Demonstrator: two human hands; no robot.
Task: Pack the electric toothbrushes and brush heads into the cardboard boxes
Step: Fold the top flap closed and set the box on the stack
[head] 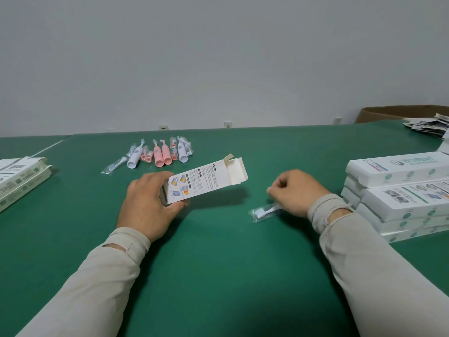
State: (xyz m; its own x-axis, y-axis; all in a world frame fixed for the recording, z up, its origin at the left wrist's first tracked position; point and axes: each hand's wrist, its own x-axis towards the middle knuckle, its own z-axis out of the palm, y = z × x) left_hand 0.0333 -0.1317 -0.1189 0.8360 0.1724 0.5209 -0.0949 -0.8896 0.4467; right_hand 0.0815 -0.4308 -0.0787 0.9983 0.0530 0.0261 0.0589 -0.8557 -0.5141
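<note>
Left hand (148, 203) grips open-flapped white toothbrush box (204, 182) above green table (218, 263). Right hand (295, 192), fingers curled, holds bagged brush head (264, 211) on table.

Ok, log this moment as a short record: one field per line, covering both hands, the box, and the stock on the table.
left hand: grips the open box at its closed end
open box: lifted off the table, flaps open at the far end
right hand: curled on a wrapped brush head
unpacked stock: pink toothbrushes and white toothbrushes with bagged heads, far centre
box stacks: stacked boxes at right, flat boxes at left
</note>
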